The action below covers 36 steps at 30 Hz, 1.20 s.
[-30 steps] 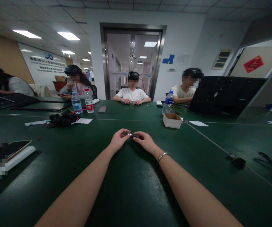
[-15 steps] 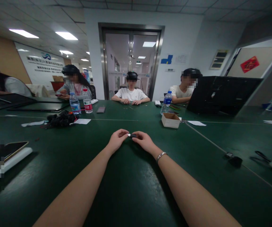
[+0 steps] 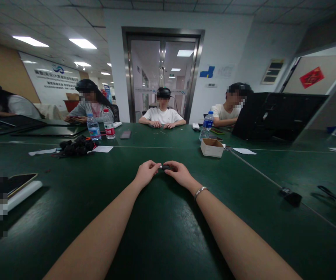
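Observation:
My left hand (image 3: 146,173) and my right hand (image 3: 179,173) meet over the green table (image 3: 162,233), fingertips pinched together. Between them sits a small dark part with a metal end (image 3: 164,167), held from both sides. A thin bracelet (image 3: 200,191) circles my right wrist. Both forearms stretch out from the near edge. The part is too small to name.
A small cardboard box (image 3: 212,147) lies ahead to the right, a heap of black items (image 3: 76,147) to the left. Water bottles (image 3: 93,127) and a phone (image 3: 125,134) stand farther back. Several people sit along the far side. A dark screen (image 3: 275,116) rises at right.
My fingertips have closed in tighter on the small part, and its metal end shows less than before. My arms stay where they were.

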### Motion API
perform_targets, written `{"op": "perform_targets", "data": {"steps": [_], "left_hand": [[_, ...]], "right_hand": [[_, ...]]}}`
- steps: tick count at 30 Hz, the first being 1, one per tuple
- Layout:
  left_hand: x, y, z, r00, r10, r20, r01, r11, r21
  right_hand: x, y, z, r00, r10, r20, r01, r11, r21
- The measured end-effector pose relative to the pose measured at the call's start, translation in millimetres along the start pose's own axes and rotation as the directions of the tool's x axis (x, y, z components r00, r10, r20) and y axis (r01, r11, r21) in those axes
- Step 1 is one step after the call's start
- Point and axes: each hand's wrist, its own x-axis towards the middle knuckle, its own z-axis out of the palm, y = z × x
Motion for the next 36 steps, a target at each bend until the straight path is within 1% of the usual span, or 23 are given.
{"op": "perform_targets", "data": {"steps": [6, 13, 16, 18, 21, 24, 26, 28, 32, 34, 36], "left_hand": [[0.0, 0.6, -0.8, 1.000, -0.030, 0.006, 0.029, 0.997, 0.070], [-3.3, 5.1, -1.4, 1.000, 0.010, -0.022, -0.006, 0.984, 0.180], [-5.0, 6.1, -1.4, 1.000, 0.010, -0.021, -0.006, 0.980, 0.199], [-4.8, 4.8, -1.1, 1.000, 0.009, -0.009, -0.008, 0.984, 0.180], [-3.8, 3.0, -0.8, 0.999, 0.030, 0.016, -0.031, 0.996, 0.081], [-3.7, 4.0, -1.6, 0.993, 0.115, 0.026, -0.114, 0.993, -0.043], [-3.7, 4.7, -2.1, 0.986, 0.161, 0.035, -0.158, 0.984, -0.086], [-3.1, 3.7, -1.7, 0.989, 0.144, 0.041, -0.139, 0.985, -0.100], [0.1, -3.3, 1.2, 0.999, 0.001, 0.039, 0.002, 0.997, -0.072], [1.1, -6.1, 2.0, 0.998, 0.010, 0.061, -0.008, 0.999, -0.034], [0.9, -6.7, 1.8, 0.992, 0.090, 0.086, -0.088, 0.996, -0.025]], "right_hand": [[-0.6, -0.2, -0.8, 1.000, -0.013, -0.002, 0.013, 0.999, 0.040], [-2.7, -9.5, -1.2, 1.000, 0.013, 0.017, -0.014, 0.999, 0.049], [-3.4, -11.1, -1.2, 1.000, 0.022, 0.021, -0.023, 0.997, 0.067], [-3.4, -10.8, -1.3, 0.999, 0.030, 0.015, -0.031, 0.997, 0.074], [-3.2, -9.4, -2.0, 0.999, 0.041, 0.007, -0.042, 0.996, 0.078], [-2.5, -8.7, -2.5, 0.999, 0.040, 0.006, -0.040, 0.995, 0.091], [-2.2, -8.8, -2.4, 0.999, 0.035, 0.008, -0.036, 0.994, 0.101], [-2.1, -9.3, -2.1, 0.999, 0.036, 0.016, -0.038, 0.995, 0.096], [-2.3, -9.9, -1.7, 0.999, 0.030, 0.022, -0.031, 0.997, 0.064], [-2.2, -9.4, -1.9, 0.999, 0.026, 0.020, -0.027, 0.998, 0.055], [-1.8, -8.5, -2.0, 1.000, 0.024, 0.016, -0.025, 0.998, 0.050]]}}
